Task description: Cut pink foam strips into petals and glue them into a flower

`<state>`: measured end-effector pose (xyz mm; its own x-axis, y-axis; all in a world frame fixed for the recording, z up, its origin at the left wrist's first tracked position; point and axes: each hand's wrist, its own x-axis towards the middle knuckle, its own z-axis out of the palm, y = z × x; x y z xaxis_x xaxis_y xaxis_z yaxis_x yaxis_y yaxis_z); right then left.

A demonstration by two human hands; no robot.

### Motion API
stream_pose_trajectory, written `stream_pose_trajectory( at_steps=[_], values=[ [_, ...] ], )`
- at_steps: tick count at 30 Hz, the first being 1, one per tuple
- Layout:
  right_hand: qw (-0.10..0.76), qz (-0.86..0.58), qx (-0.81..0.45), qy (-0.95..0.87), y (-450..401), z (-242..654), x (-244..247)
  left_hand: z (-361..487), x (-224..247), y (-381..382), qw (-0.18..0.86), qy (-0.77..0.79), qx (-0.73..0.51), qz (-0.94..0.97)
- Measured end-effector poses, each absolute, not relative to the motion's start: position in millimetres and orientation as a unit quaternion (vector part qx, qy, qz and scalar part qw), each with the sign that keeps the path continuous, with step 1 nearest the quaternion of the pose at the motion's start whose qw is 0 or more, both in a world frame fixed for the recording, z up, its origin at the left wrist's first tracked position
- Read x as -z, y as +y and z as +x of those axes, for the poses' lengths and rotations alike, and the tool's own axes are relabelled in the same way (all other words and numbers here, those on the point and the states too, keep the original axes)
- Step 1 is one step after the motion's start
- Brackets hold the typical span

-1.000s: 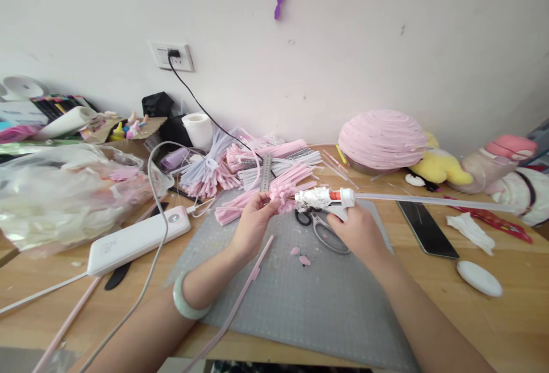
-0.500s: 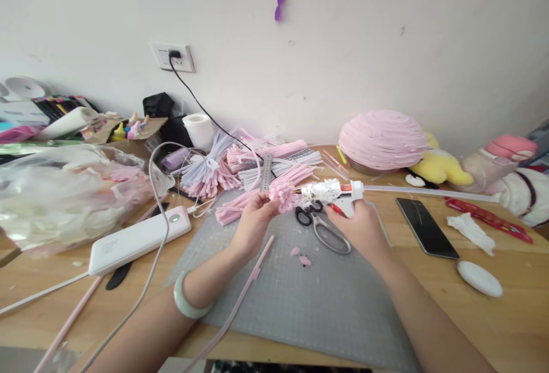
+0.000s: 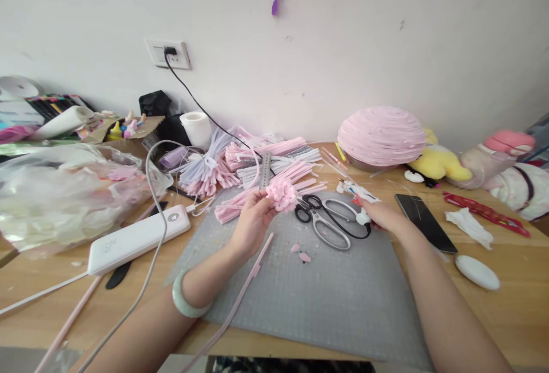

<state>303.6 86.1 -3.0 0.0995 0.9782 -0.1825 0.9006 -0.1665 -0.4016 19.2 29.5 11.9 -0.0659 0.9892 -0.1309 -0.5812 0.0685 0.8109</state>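
Note:
My left hand (image 3: 254, 221) pinches a fluffy pink flower (image 3: 282, 194) above the grey cutting mat (image 3: 274, 304). At the mat's right edge, my right hand (image 3: 380, 214) is closed around a white glue gun (image 3: 359, 191), which lies low with its nozzle pointing left and away from me. Its black cord loops beside the grip. Between my hands lie scissors (image 3: 329, 232) with black and grey handles. Two small pink scraps (image 3: 304, 257) rest on the mat. A long pale pink strip (image 3: 244, 293) crosses the mat near my left forearm.
Bundles of pink and lilac pipe cleaners (image 3: 210, 170) lie behind the mat. A white power bank (image 3: 139, 238) with cables and a plastic bag (image 3: 64, 195) are at left. To the right are a pink dome (image 3: 381, 135), a phone (image 3: 425, 223) and a white oval case (image 3: 477, 272).
My right hand has moved the glue gun away from the flower, rightward and down to the mat's edge. My left hand stays in place with the flower, whose front now shows more.

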Motion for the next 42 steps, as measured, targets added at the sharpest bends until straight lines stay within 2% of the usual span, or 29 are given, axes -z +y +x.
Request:
stream_pose_trajectory(
  at_steps=[3,6,8,11,15,20,27,30,35,42],
  values=[
    [0.068,-0.754,-0.151,-0.636,82,301,2,19,-14,29,0.639,0.374,-0.618,0.264],
    [0.063,-0.796,-0.056,-0.599,71,289,-16,20,-16,27,0.653,0.374,-0.604,0.261],
    [0.069,-0.792,-0.039,-0.605,61,278,-31,20,-17,26,0.659,0.370,-0.601,0.260],
    [0.108,-0.712,-0.092,-0.688,45,254,-42,22,-17,24,0.663,0.363,-0.600,0.263],
    [0.084,-0.552,-0.216,-0.801,27,215,-25,23,-17,22,0.662,0.359,-0.596,0.279],
    [0.075,-0.451,-0.192,-0.868,17,188,5,24,-17,20,0.661,0.345,-0.601,0.288],
    [0.061,-0.441,-0.187,-0.876,14,185,-1,26,-17,19,0.638,0.350,-0.615,0.303],
    [0.095,-0.456,-0.223,-0.856,12,183,-3,26,-15,19,0.636,0.343,-0.618,0.308],
    [0.209,-0.499,-0.384,-0.748,13,184,-3,26,-13,20,0.630,0.348,-0.619,0.316],
    [0.343,-0.440,-0.587,-0.586,22,188,-9,26,-11,22,0.626,0.364,-0.614,0.314]
  ],
)
